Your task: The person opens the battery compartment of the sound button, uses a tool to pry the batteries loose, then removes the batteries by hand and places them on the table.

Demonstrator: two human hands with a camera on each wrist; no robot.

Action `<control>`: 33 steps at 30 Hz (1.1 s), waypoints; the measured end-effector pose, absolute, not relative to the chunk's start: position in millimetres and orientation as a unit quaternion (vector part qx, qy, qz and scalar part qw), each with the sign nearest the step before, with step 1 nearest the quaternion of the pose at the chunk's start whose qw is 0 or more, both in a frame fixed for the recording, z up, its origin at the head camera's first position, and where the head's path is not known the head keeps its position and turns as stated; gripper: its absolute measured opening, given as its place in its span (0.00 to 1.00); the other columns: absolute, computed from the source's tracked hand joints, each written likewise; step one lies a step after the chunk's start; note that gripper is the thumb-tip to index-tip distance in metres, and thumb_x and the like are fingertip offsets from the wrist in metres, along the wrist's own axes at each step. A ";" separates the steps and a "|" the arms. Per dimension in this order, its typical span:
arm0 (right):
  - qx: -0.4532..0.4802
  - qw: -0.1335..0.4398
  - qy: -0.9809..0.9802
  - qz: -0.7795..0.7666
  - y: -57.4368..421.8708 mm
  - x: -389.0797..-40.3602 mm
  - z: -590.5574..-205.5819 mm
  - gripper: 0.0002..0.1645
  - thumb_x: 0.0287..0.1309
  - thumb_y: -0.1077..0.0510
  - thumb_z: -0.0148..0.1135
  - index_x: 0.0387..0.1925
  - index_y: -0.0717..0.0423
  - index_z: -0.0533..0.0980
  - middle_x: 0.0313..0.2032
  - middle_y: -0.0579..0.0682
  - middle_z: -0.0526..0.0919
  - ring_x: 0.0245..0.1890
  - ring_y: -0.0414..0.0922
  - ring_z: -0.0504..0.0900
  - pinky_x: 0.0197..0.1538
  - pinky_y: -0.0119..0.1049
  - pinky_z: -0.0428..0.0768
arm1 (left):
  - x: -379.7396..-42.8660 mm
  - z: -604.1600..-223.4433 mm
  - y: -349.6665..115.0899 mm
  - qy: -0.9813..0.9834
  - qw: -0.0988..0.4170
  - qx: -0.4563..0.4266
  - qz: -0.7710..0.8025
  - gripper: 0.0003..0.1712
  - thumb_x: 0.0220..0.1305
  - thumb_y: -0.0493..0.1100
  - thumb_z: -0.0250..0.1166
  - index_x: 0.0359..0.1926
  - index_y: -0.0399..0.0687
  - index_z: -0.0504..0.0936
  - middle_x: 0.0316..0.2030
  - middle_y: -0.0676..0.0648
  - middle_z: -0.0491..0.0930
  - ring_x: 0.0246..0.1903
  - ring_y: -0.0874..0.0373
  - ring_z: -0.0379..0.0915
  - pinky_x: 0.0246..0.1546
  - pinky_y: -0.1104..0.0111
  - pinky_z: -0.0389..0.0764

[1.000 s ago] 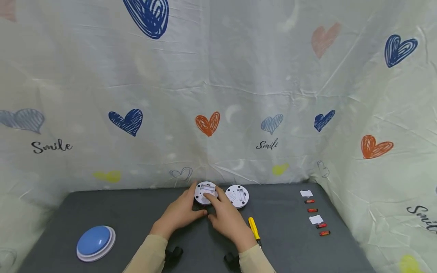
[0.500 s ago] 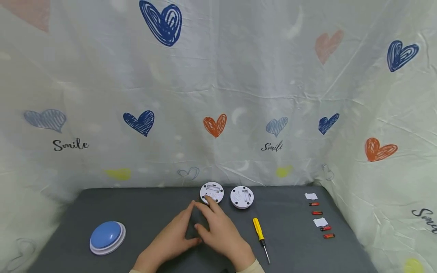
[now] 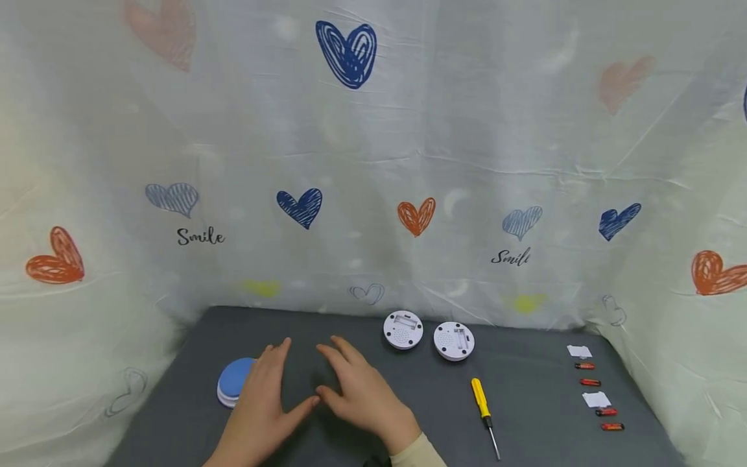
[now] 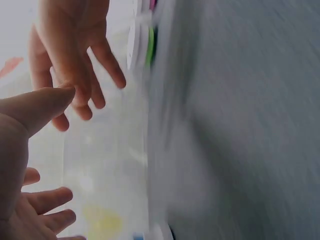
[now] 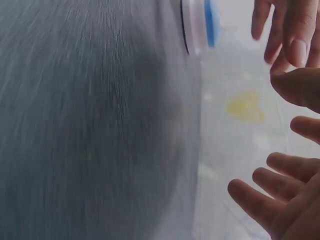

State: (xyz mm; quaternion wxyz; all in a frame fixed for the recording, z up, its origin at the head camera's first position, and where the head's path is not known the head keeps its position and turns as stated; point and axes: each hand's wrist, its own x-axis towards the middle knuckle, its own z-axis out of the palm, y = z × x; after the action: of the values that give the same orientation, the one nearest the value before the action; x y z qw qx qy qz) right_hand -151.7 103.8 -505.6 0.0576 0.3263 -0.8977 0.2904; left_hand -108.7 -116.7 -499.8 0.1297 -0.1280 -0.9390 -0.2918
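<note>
Zero held: left hand (image 3: 260,400), right hand (image 3: 364,394) spread. Blue button (image 3: 233,377) probably light, stiff, slick-domed; grip white base (image 3: 224,397).

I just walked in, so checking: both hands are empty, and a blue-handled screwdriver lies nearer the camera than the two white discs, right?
Not quite: the head view shows the screwdriver has a yellow handle, not blue. The left hand and right hand are empty, and it lies nearer the camera than the two white discs.
</note>
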 end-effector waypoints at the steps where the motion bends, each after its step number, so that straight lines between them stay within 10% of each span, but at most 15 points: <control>1: 0.332 0.049 -0.896 0.291 97.5 -152.5 -506.5 0.42 0.75 0.47 0.70 0.83 0.46 0.65 0.82 0.55 0.64 0.78 0.52 0.70 0.64 0.49 0.84 | -106.4 -500.0 -124.4 -0.939 0.135 -0.120 -0.293 0.65 0.60 0.59 0.84 0.84 0.35 0.58 0.77 0.29 0.65 0.76 0.22 0.55 0.69 0.23 0.59; 12: 0.384 -0.008 -0.871 0.307 17.8 -174.3 -511.8 0.45 0.73 0.51 0.72 0.84 0.46 0.63 0.80 0.55 0.66 0.79 0.48 0.68 0.71 0.44 0.78 | -100.0 -513.3 -185.6 -0.928 0.211 -0.078 -0.297 0.63 0.55 0.50 0.88 0.80 0.29 0.60 0.68 0.21 0.68 0.69 0.19 0.62 0.60 0.19 0.64; 22: 0.409 -0.034 -0.874 0.258 -13.7 -182.3 -533.7 0.47 0.72 0.44 0.74 0.84 0.47 0.64 0.79 0.55 0.68 0.76 0.48 0.71 0.71 0.41 0.77 | -100.5 -533.8 -217.6 -0.947 0.083 -0.033 -0.310 0.61 0.67 0.60 0.78 0.81 0.28 0.57 0.70 0.19 0.62 0.68 0.19 0.63 0.59 0.26 0.74; 33: 0.430 -0.056 -0.871 0.233 -26.3 -192.2 -535.6 0.46 0.76 0.46 0.70 0.85 0.50 0.62 0.79 0.46 0.69 0.78 0.40 0.67 0.78 0.44 0.68 | -113.7 -544.8 -225.0 -0.942 0.079 -0.056 -0.323 0.54 0.71 0.51 0.77 0.81 0.26 0.58 0.70 0.20 0.69 0.66 0.25 0.73 0.59 0.33 0.78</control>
State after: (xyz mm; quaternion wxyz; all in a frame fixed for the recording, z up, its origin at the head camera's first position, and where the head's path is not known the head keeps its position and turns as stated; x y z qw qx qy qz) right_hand -192.2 -26.3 -535.6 -0.0560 0.4296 -0.8706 0.2331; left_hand -113.7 -225.0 -544.8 0.0786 -0.0560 -0.9416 -0.3225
